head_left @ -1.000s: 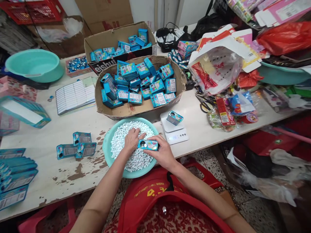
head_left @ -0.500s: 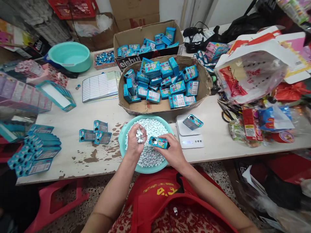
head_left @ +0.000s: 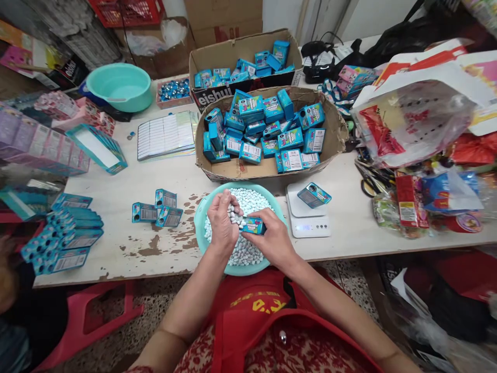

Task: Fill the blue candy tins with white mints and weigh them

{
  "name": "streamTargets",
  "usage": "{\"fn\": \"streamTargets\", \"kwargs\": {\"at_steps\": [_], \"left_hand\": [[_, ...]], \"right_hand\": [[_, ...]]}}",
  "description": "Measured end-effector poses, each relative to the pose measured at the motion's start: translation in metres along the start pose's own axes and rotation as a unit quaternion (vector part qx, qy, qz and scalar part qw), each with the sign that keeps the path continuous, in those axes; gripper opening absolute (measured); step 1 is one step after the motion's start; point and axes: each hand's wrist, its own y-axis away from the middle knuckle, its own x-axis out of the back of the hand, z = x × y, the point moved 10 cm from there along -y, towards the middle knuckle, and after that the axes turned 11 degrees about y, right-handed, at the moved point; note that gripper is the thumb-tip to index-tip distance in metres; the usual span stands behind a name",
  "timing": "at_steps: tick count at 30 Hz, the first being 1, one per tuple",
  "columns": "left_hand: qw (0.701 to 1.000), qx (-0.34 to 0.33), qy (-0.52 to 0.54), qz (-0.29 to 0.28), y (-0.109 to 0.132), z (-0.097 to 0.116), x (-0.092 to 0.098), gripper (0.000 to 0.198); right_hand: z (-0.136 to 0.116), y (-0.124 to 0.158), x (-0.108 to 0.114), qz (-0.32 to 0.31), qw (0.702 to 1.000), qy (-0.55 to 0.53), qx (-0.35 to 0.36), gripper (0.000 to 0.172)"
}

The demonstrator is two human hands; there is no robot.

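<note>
Over a mint-green basin (head_left: 202, 247) full of small white candies (head_left: 252, 254), my left hand (head_left: 224, 223) is cupped around a handful of candies (head_left: 235, 215). My right hand (head_left: 275, 237) grips a small blue candy box (head_left: 253, 225), held sideways between thumb and fingers. The candies in my left hand are up against the box's left end, and that end is partly hidden by them. Just right of the basin, another blue box (head_left: 314, 195) lies tilted on a white digital scale (head_left: 310, 225).
Behind the basin, an open carton (head_left: 229, 170) holds many blue boxes, with a second carton (head_left: 205, 98) beyond. Three blue boxes (head_left: 157, 210) lie to the left, near stacked ones (head_left: 73, 238). Scissors (head_left: 368, 178) and bagged sweets (head_left: 411, 202) lie right. A person's arm (head_left: 8, 274) shows far left.
My left hand has moved right with the candies and turned toward the blue box, so the candies now meet its end. The whole view has shifted slightly.
</note>
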Motion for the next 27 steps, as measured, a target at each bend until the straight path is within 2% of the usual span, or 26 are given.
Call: {"fn": "streamTargets", "kwargs": {"at_steps": [9,16,19,21,24,27], "left_hand": [[0.999,-0.005,-0.042,0.016,-0.002,-0.001,-0.001,0.042],[0.995,-0.004,-0.093,-0.039,0.004,-0.004,-0.016,0.040],[0.993,-0.054,-0.082,-0.059,0.009,0.011,-0.024,0.040],[0.991,-0.086,-0.089,-0.052,0.010,0.017,-0.023,0.040],[0.989,-0.104,-0.099,-0.033,0.005,0.014,-0.017,0.039],[0.986,-0.125,-0.097,-0.043,0.003,0.010,-0.018,0.038]], "right_hand": [[0.007,-0.005,0.005,0.015,0.999,-0.031,-0.010,0.029],[0.002,-0.006,0.008,0.026,0.999,-0.043,0.000,0.027],[-0.002,-0.002,0.011,0.036,0.996,-0.077,0.014,0.031],[0.001,-0.001,0.010,0.041,0.995,-0.087,0.001,0.033],[0.010,-0.001,0.005,0.050,0.995,-0.081,-0.024,0.035],[0.014,-0.002,0.003,0.058,0.994,-0.087,-0.016,0.035]]}}
